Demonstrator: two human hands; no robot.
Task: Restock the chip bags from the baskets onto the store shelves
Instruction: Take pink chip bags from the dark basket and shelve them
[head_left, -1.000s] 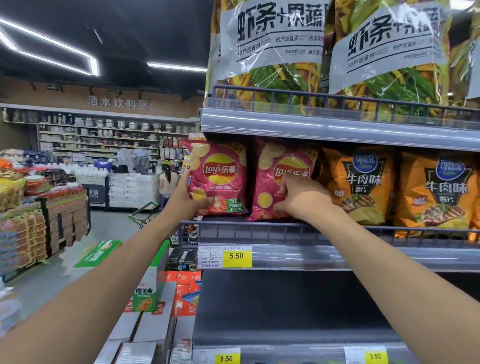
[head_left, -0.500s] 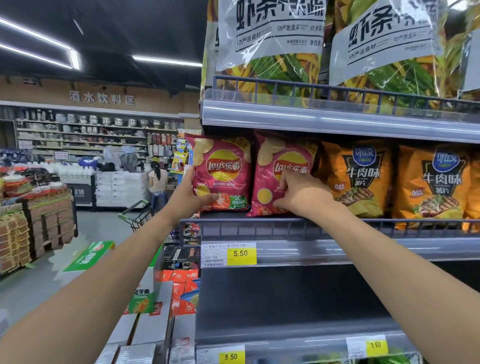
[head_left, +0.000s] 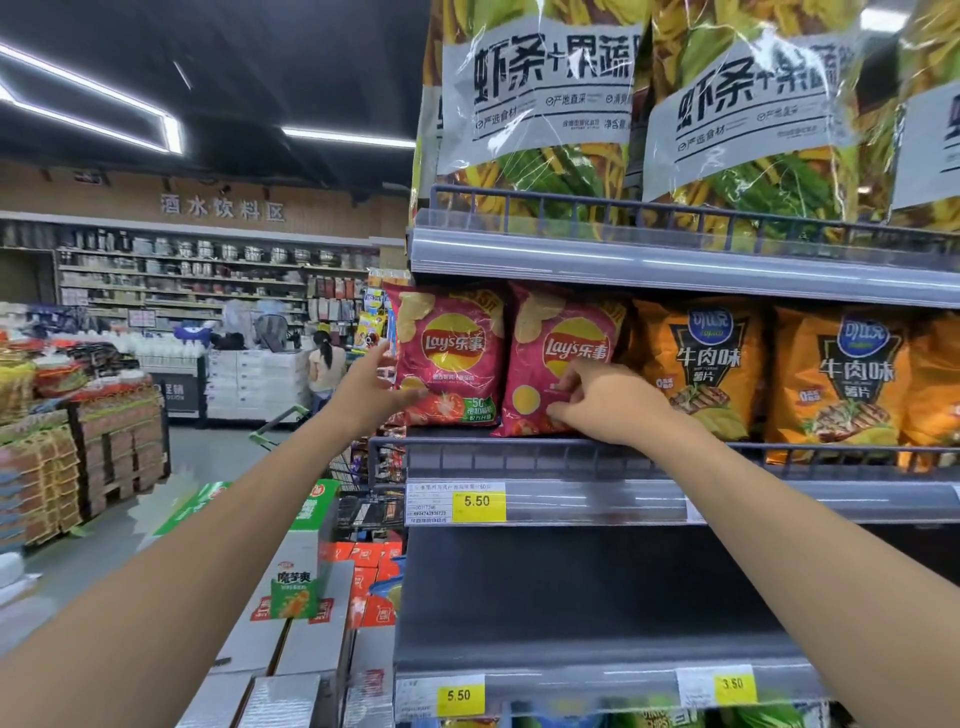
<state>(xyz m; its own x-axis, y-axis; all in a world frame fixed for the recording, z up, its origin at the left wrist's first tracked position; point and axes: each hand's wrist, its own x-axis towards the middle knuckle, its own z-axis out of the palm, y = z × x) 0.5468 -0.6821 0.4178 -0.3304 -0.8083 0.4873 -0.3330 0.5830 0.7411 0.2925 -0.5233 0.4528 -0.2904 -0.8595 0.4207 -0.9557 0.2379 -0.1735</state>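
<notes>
Two pink Lay's chip bags stand upright side by side at the left end of the middle shelf (head_left: 519, 458). My left hand (head_left: 370, 391) rests against the lower left edge of the left Lay's bag (head_left: 453, 358), fingers spread and the thumb lying over its bottom corner. My right hand (head_left: 609, 401) has its fingers curled and pinches the lower front of the right Lay's bag (head_left: 566, 332), which leans a little to the left. No basket is in view.
Orange beef-flavour chip bags (head_left: 696, 364) fill the same shelf to the right. Large shrimp-stick bags (head_left: 535, 104) stand on the shelf above. The shelf below (head_left: 571, 597) is bare. Stacked cartons (head_left: 296, 597) sit at the lower left; a person (head_left: 324, 364) stands far down the aisle.
My left hand has loosened from the left bag's corner and its fingers have spread. My right hand has slid lower and rightward on the right bag. Both bags stay on the shelf.
</notes>
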